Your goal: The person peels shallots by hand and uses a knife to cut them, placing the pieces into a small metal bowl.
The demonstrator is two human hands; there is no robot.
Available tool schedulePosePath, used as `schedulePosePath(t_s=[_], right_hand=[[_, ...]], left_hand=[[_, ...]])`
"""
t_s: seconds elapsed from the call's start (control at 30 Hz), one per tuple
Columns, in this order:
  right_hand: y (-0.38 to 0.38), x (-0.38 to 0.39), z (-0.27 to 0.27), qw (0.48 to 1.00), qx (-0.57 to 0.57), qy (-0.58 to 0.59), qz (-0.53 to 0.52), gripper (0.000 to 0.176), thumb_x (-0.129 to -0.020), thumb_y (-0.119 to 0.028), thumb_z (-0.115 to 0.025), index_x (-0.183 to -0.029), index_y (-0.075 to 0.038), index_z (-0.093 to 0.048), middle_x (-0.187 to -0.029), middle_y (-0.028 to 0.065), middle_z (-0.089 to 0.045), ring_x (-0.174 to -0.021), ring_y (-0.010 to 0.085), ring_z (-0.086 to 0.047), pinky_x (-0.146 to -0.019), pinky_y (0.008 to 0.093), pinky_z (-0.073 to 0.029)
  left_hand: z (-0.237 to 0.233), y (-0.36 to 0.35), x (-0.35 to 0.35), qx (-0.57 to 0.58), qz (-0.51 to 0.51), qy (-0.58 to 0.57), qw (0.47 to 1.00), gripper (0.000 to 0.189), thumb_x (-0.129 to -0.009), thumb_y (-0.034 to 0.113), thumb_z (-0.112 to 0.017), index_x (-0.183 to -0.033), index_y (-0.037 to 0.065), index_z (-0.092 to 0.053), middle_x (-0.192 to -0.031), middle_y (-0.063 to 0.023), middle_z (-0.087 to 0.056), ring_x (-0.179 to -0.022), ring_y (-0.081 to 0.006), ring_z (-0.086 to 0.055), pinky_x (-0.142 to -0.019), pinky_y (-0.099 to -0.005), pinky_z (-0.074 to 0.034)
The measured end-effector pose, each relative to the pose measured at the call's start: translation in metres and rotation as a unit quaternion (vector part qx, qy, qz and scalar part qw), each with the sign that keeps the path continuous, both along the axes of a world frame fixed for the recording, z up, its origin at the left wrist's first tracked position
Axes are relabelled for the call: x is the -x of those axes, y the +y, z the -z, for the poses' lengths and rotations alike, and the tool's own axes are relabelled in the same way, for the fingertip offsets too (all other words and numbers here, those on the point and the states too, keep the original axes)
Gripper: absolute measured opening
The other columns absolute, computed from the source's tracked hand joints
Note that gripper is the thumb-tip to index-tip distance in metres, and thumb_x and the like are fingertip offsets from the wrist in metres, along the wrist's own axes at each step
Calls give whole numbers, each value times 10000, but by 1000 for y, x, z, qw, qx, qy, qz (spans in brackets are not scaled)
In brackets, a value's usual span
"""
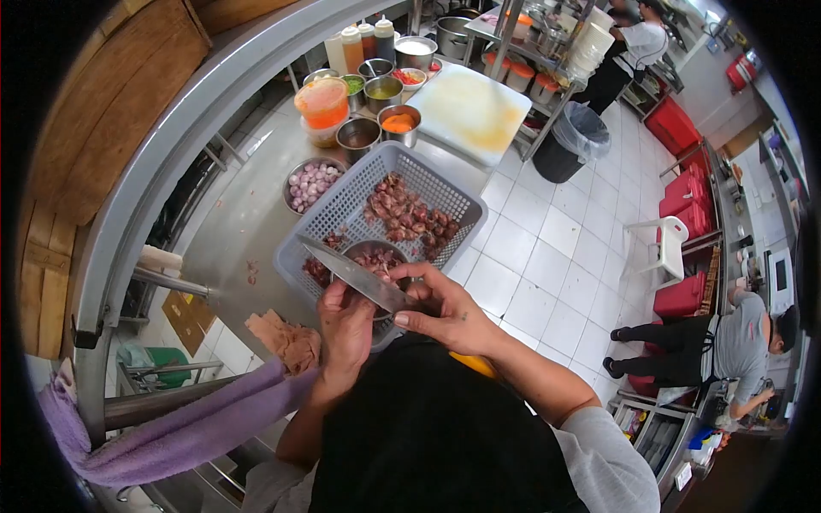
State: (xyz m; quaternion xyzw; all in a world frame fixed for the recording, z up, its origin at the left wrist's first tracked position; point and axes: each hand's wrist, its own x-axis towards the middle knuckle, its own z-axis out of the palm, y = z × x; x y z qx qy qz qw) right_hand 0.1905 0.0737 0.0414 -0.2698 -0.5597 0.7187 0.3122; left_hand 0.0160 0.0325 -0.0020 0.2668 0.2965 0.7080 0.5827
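Note:
My right hand (pixel 440 308) is closed around the handle end of a kitchen knife (pixel 355 272), its wide blade slanting up to the left. My left hand (pixel 344 329) is closed just beside the blade, fingertips pinched; the blade hides what they hold. Below both hands is a grey perforated plastic basket (pixel 469 192). Unpeeled reddish-brown shallots (pixel 406 212) fill its far part. A round metal bowl (pixel 376 250) with reddish pieces in it sits inside the basket, partly covered by the knife and my hands. Loose dark skins (pixel 316 272) lie at the basket's left.
Peeled shallots (pixel 313 185) fill a metal bowl left of the basket. Beyond stand an orange-filled tub (pixel 323 104), sauce bottles (pixel 368 41) and a white cutting board (pixel 470 111). A crumpled brown cloth (pixel 286 342) and purple towel (pixel 188 419) lie left. Co-workers (pixel 735 338) stand right and behind.

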Motion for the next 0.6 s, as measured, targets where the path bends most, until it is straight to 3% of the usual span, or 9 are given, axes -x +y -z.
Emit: schedulePosePath(t_s=[0.37, 0.47, 0.53, 0.6], right_hand=[[1, 7, 3, 999, 5, 45, 29, 395, -873, -92, -741, -1183, -51, -499, -918, 3, -592, -834, 64, -543, -713, 224, -426], [8, 5, 3, 995, 41, 91, 0, 364, -917, -102, -686, -1207, -67, -470, -871, 23, -592, -761, 68, -544, -627, 207, -410], [15, -2, -1, 971, 206, 108, -51, 303, -916, -199, -704, -1129, -84, -522, -844, -2, -616, -660, 54, -522, -563, 205, -378], [15, 0, 3, 972, 202, 108, -49, 286, -927, -243, -688, -1125, -108, -533, -802, -11, -610, -591, 50, -492, -502, 200, -329]], left_hand=[[1, -10, -8, 29, -45, 73, 996, 270, -878, -92, -585, -1147, -69, -586, -1111, -140, -648, -1030, -205, -637, -953, -344, -502], [1, -9, -9, 35, -26, 36, 998, 230, -928, -6, -605, -1157, -15, -603, -1097, -112, -656, -1004, -187, -635, -922, -344, -499], [-5, -7, -8, 40, -9, 2, 999, 233, -935, -5, -596, -1168, -10, -600, -1101, -115, -657, -1005, -188, -635, -918, -349, -503], [-5, -5, -9, 44, 13, -32, 998, 236, -942, -3, -587, -1178, -5, -597, -1105, -117, -657, -1005, -189, -635, -915, -354, -506]])
